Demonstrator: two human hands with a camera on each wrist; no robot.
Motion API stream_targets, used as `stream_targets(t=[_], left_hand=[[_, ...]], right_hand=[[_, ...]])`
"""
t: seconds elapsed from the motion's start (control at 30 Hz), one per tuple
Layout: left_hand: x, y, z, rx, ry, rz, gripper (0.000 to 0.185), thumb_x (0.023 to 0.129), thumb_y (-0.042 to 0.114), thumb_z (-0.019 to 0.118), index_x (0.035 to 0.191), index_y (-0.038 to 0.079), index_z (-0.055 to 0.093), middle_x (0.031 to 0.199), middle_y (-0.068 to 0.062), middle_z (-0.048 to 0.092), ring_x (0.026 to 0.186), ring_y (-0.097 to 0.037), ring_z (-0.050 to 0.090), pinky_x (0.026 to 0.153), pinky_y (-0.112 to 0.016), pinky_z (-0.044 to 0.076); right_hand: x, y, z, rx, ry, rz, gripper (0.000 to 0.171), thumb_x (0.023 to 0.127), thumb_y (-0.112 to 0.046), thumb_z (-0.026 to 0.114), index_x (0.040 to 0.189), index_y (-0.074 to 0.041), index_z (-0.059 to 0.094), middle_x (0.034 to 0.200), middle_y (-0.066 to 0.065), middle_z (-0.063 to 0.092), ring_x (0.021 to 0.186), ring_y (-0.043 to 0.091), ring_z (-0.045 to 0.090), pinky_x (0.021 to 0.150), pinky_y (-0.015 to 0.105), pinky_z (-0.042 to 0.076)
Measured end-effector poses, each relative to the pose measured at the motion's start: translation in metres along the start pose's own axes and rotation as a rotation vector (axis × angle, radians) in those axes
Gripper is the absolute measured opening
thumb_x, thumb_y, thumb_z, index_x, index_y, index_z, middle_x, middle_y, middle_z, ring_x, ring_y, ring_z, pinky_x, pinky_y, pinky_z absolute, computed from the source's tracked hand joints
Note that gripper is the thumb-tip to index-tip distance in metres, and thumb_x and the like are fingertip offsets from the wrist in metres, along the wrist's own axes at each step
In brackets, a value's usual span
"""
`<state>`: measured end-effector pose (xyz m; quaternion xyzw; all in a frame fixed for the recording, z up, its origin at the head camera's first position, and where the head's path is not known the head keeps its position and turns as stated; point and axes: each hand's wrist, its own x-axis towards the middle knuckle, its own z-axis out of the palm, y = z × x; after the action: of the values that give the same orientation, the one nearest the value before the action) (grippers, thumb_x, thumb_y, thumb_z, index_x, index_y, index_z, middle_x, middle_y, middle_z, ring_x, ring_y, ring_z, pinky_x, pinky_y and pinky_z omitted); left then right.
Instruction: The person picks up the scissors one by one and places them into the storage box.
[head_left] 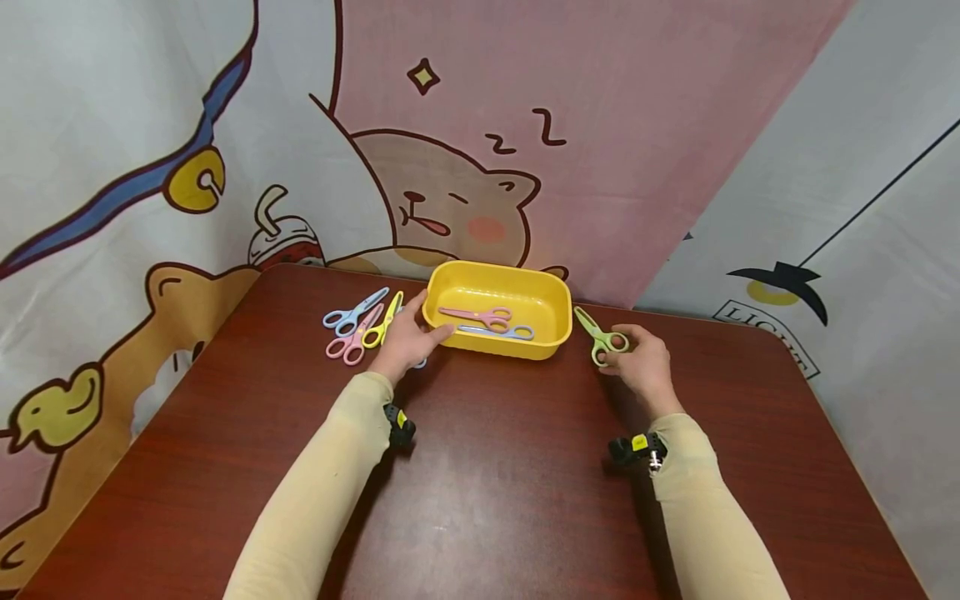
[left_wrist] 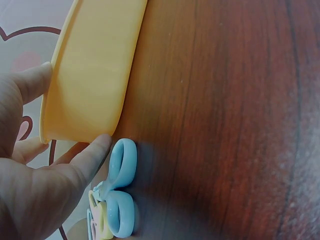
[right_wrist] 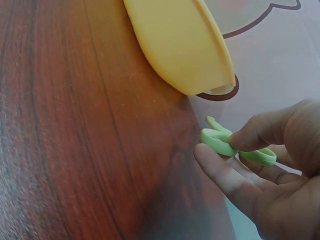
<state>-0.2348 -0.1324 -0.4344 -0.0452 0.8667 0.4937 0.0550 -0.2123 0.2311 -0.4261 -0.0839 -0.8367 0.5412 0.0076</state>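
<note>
Right hand [head_left: 645, 367], right of centre in head view, pinches the handle loops of the green scissors [head_left: 600, 336], blades aimed up-left at the yellow tub [head_left: 551, 287]. They look light, stiff, smooth plastic, prob. slippery; loops are the best hold. Left hand [head_left: 405, 342] has fingers straight against the tub's left wall, blue scissors [left_wrist: 120, 195] beside it on desk [head_left: 495, 467].

- We see a dark wooden surface [head_left: 487, 500] under everything.
- Behind it we find a cartoon backdrop [head_left: 465, 150] with a sleeping bear.
- At left we spot a yellow duck print [head_left: 56, 408].
</note>
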Motion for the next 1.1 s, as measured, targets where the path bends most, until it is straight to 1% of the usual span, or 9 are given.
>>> stream_targets(t=[0.2, 0.3, 0.5, 0.73, 1.0, 1.1], left_hand=[[0.0, 0.001, 0.0, -0.002, -0.003, 0.0, 0.09, 0.095, 0.035, 0.075, 0.166, 0.014, 0.023, 0.168, -0.014, 0.03, 0.145, -0.033, 0.043, 0.119, -0.046, 0.039], [0.0, 0.001, 0.0, -0.004, -0.002, -0.001, 0.09, 0.095, 0.035, 0.075, 0.166, 0.015, 0.023, 0.167, -0.014, 0.031, 0.145, -0.033, 0.043, 0.118, -0.046, 0.04], [0.0, 0.0, 0.001, -0.008, -0.001, 0.006, 0.089, 0.096, 0.034, 0.075, 0.166, 0.014, 0.023, 0.167, -0.015, 0.031, 0.142, -0.034, 0.047, 0.117, -0.045, 0.041], [-0.001, 0.0, 0.0, -0.018, 0.0, 0.003, 0.089, 0.096, 0.033, 0.075, 0.166, 0.014, 0.023, 0.167, -0.014, 0.032, 0.14, -0.034, 0.048, 0.116, -0.046, 0.042], [-0.001, 0.0, 0.0, -0.014, -0.003, -0.002, 0.089, 0.096, 0.034, 0.074, 0.166, 0.015, 0.023, 0.167, -0.015, 0.031, 0.142, -0.034, 0.047, 0.118, -0.046, 0.041], [-0.001, 0.0, 0.0, -0.012, 0.0, 0.008, 0.089, 0.096, 0.034, 0.075, 0.166, 0.014, 0.023, 0.167, -0.015, 0.031, 0.143, -0.034, 0.046, 0.118, -0.045, 0.041]], right_hand=[[-0.002, -0.002, -0.007, 0.02, -0.001, -0.008, 0.059, 0.088, 0.015, 0.068, 0.144, 0.009, 0.049, 0.117, 0.021, 0.054, 0.078, 0.011, 0.071, 0.071, 0.031, 0.063], [-0.003, -0.003, -0.01, 0.034, -0.004, -0.016, 0.059, 0.089, 0.015, 0.067, 0.144, 0.01, 0.048, 0.117, 0.021, 0.053, 0.077, 0.008, 0.071, 0.072, 0.03, 0.063], [-0.004, -0.004, -0.017, 0.072, -0.008, -0.025, 0.058, 0.09, 0.015, 0.066, 0.145, 0.008, 0.048, 0.118, 0.02, 0.052, 0.077, 0.005, 0.071, 0.074, 0.033, 0.063], [-0.005, -0.009, -0.024, 0.055, -0.023, -0.036, 0.059, 0.09, 0.013, 0.065, 0.146, 0.007, 0.047, 0.123, 0.022, 0.053, 0.08, 0.006, 0.073, 0.076, 0.033, 0.063], [-0.006, -0.014, -0.028, 0.089, -0.039, -0.054, 0.06, 0.088, 0.015, 0.065, 0.145, 0.008, 0.048, 0.122, 0.021, 0.054, 0.079, 0.005, 0.073, 0.078, 0.038, 0.063], [-0.006, -0.015, -0.028, 0.101, -0.046, -0.057, 0.06, 0.088, 0.015, 0.064, 0.145, 0.008, 0.048, 0.121, 0.019, 0.054, 0.079, 0.004, 0.073, 0.076, 0.035, 0.063]])
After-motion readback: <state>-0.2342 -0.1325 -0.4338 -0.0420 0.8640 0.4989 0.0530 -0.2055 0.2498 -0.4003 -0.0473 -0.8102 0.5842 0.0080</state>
